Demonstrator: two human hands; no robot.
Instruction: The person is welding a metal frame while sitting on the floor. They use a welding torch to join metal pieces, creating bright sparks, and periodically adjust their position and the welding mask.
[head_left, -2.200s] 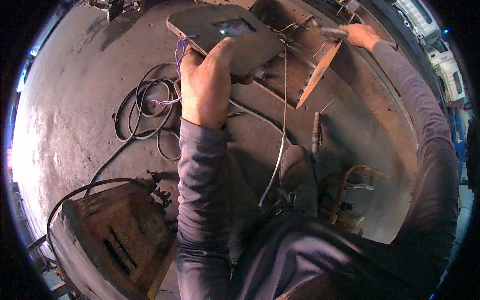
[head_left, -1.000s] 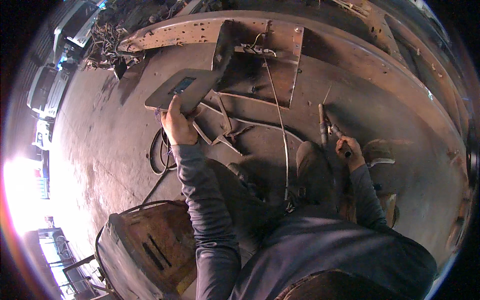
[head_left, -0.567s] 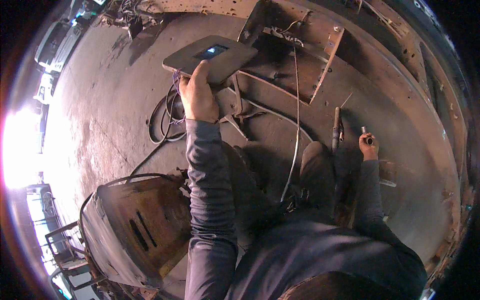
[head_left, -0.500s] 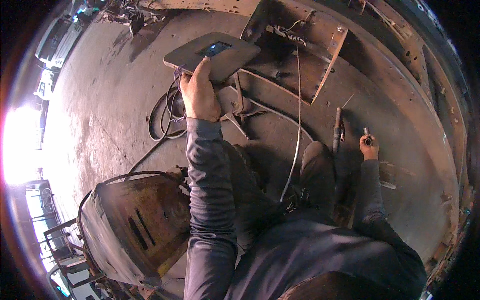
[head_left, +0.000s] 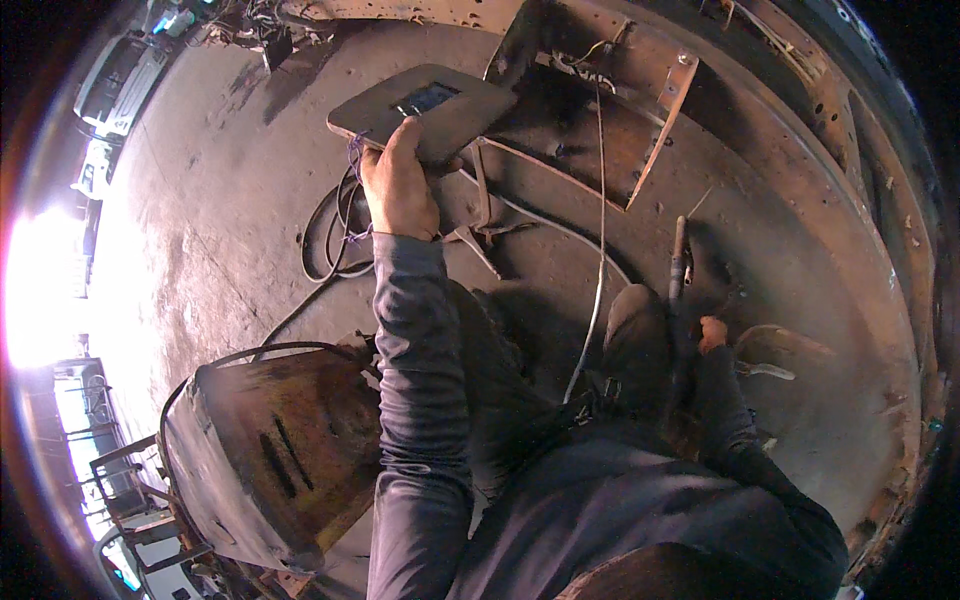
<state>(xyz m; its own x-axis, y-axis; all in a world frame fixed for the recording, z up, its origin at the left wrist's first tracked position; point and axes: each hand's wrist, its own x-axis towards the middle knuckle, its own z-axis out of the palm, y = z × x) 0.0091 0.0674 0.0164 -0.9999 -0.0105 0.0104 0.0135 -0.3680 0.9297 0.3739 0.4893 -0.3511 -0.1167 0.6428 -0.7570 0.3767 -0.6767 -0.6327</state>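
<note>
My left hand [head_left: 402, 185] is closed round the lower edge of a hand-held welding shield [head_left: 365, 103], thumb up beside its dark viewing window [head_left: 430, 97]. The shield is a flat, brown-grey board with rounded corners, raised over the floor. My right hand [head_left: 712, 333] is low beside my right knee, its fingers curled; what is in them, if anything, cannot be seen. Just left of it is an electrode holder [head_left: 678, 265] with a thin welding rod [head_left: 701, 205] slanting from its tip. A pale cable [head_left: 598, 310] runs up from near my lap.
A rusty angled steel piece [head_left: 585, 165] is ahead, beside a long curved steel beam [head_left: 840, 180]. Looped cable [head_left: 318, 235] and a small metal stand [head_left: 485, 215] are on the floor. A rusty metal housing [head_left: 280, 440] is at left. A pale strip [head_left: 768, 371] lies at right.
My right hand has moved down and left, nearer my knee; the short metal tubular end seen above its fist no longer shows. The shield has hardly moved; its window looks darker.
</note>
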